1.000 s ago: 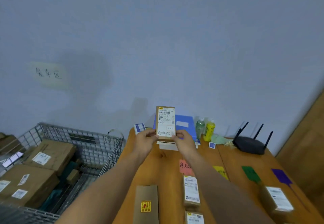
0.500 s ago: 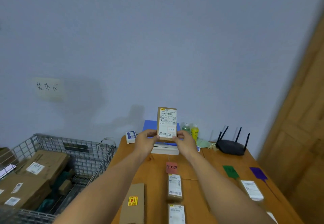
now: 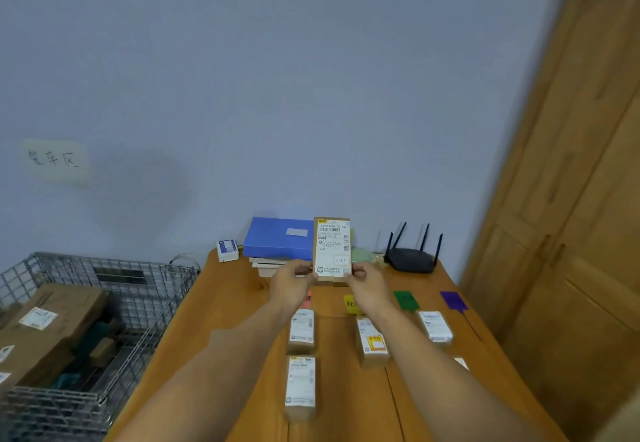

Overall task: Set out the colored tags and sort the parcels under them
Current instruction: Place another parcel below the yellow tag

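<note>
The wooden surface (image 3: pixel 242 303) sits beside a wire cage (image 3: pixel 104 268) of cartons; above the surface's far end the held parcel (image 3: pixel 331 247) stands upright, long axis vertical, label facing the wearer; left grip (image 3: pixel 294 282) and right grip (image 3: pixel 367 280) each pinch a lower corner; below it lie the red tag (image 3: pixel 307 298), yellow tag (image 3: pixel 350 304), green tag (image 3: pixel 406 300) and purple tag (image 3: pixel 453 300); the right grip is nearer green and purple, the left nearer red.

The wooden table (image 3: pixel 221 320) bore a row of tags: red tag (image 3: pixel 307 298), yellow tag (image 3: pixel 350 304), green tag (image 3: pixel 406 300) and purple tag (image 3: pixel 453 300). Below the red lay two parcels (image 3: pixel 302 330) in a column; a yellow-stickered parcel (image 3: pixel 372 343) lay below the yellow, a white-labelled parcel (image 3: pixel 435 326) below the green. Along the far edge — a black router (image 3: pixel 410 259), stacked books (image 3: pixel 266 265) and a small white box (image 3: pixel 227 250).
</note>
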Demonstrator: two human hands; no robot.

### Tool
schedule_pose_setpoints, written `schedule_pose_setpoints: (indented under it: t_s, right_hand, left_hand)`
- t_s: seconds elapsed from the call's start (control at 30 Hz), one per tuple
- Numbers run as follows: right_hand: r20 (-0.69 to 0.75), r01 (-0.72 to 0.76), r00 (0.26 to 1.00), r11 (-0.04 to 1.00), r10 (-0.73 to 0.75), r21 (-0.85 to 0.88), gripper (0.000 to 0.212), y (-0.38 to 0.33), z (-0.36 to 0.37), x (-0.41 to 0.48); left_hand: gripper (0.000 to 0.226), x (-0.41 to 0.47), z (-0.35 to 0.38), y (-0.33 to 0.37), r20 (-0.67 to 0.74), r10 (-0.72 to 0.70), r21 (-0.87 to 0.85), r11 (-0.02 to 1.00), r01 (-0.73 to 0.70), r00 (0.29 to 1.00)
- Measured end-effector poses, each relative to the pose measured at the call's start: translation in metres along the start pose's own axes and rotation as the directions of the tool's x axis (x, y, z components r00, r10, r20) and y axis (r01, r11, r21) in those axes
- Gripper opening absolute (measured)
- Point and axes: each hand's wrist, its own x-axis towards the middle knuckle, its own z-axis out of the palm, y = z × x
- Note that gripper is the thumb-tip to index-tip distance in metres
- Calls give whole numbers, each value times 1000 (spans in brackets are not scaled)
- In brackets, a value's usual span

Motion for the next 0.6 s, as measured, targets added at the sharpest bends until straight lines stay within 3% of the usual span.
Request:
schedule_pose_setpoints:
  t_s: [0.4, 0.6]
  right_hand:
    - [-17, -170, 985, 982, 169, -80, 16, 98, -79, 9]
    - [45, -264, 962, 959, 270, -108, 22, 175, -90, 1]
  left_hand:
    - [21, -8, 125, -43, 125, -103, 16, 995, 102, 987]
    - [17, -35, 177, -94, 157, -240, 11, 970, 241, 958]
